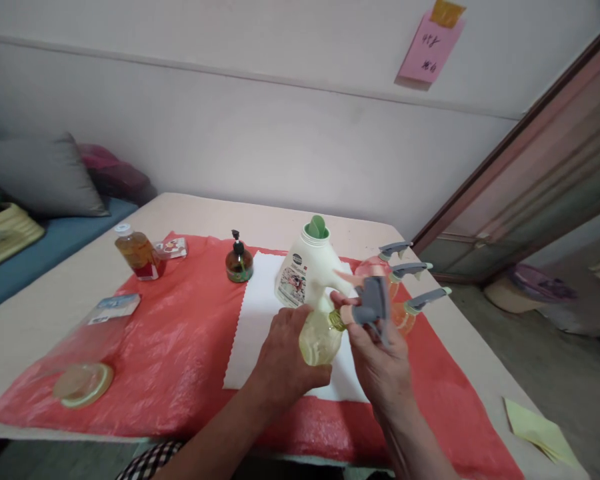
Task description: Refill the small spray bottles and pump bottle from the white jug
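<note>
My left hand (290, 350) is wrapped round a clear yellowish spray bottle (320, 340), which is tilted with its neck toward the right. At that neck, my right hand (380, 360) grips the grey trigger spray head (373, 307); whether the head is seated on the threads I cannot make out. Just behind both hands stands a cream detergent jug (300, 270) with a green spout in its open mouth. A white cloth (245, 333) lies beneath. To the right are several spray bottles with grey trigger heads, one of them an orange spray bottle (405, 319).
A brown pump bottle (239, 263) stands left of the jug. Farther left are an amber liquid bottle (139, 253), a small packet (171, 248), a clear plastic bag (97, 333) and a round lid-like disc (83, 385). Yellow paper (540, 430) lies at the table's right edge.
</note>
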Available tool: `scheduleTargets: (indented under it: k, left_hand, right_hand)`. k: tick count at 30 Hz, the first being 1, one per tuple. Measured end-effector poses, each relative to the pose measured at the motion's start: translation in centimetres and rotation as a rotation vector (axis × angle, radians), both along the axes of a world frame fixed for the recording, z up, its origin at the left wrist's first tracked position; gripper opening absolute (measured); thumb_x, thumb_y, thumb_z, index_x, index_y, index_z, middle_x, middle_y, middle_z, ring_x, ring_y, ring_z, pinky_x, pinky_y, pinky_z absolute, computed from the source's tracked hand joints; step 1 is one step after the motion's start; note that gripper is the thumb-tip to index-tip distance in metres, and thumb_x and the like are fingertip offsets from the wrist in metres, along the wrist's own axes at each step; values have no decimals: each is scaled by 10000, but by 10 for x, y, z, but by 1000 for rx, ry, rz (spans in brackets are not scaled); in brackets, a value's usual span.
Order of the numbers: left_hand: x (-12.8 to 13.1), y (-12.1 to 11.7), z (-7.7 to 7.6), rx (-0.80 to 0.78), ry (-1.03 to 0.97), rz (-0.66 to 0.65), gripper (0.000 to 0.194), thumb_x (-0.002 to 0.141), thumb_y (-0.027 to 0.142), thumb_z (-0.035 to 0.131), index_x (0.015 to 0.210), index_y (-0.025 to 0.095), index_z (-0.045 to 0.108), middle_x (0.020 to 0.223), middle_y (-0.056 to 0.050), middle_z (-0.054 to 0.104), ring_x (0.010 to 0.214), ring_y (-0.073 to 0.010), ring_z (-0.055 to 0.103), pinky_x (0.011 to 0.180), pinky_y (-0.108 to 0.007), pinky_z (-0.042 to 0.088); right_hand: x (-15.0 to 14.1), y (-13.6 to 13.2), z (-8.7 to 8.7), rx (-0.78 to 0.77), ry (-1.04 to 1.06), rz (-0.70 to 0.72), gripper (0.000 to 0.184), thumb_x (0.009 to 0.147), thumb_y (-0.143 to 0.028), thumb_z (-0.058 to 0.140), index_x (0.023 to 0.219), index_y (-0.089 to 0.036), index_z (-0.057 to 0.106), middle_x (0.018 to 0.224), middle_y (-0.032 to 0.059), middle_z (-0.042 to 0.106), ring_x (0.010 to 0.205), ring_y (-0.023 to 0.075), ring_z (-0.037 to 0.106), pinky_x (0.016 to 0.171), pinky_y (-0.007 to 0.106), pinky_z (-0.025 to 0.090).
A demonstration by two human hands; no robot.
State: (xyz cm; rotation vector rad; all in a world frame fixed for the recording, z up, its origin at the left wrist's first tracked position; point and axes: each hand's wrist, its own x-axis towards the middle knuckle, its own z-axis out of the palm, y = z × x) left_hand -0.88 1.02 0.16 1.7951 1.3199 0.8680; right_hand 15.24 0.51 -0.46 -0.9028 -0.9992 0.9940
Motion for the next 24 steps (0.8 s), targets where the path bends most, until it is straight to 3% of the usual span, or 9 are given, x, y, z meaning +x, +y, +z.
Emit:
scheduleTargets:
  k: [5, 13, 24]
  left_hand:
    - [-4, -1, 2, 19, 31, 31, 698, 564, 164, 660, 1242, 219, 503, 1151, -66, 541, 1094, -268, 493, 981, -447, 444]
    - [-6, -1, -5, 122, 71, 14, 747, 578, 156, 653, 1299, 229, 469, 1190, -83, 518, 1127, -290, 492, 993, -491, 450]
    - [-1, -3, -10, 230, 92, 47, 752, 601, 120, 633, 1328, 207, 464, 1171, -96, 516, 1112, -291, 489, 994, -503, 458]
  right_hand:
    - [2, 0, -4, -101, -48, 147, 301, 825, -388, 743, 1115, -321, 701, 1215, 42, 725, 1199, 265, 627, 1086, 486, 437]
    - [4, 1, -2, -122, -37, 143, 310, 790, -385, 775, 1076, -279, 721, 1171, 65, 734, 1167, 293, 645, 1069, 515, 444]
    - [-8, 3, -7, -117, 16, 149, 261, 833, -354, 736, 1089, -302, 720, 1142, 22, 746, 1149, 244, 648, 1067, 445, 460]
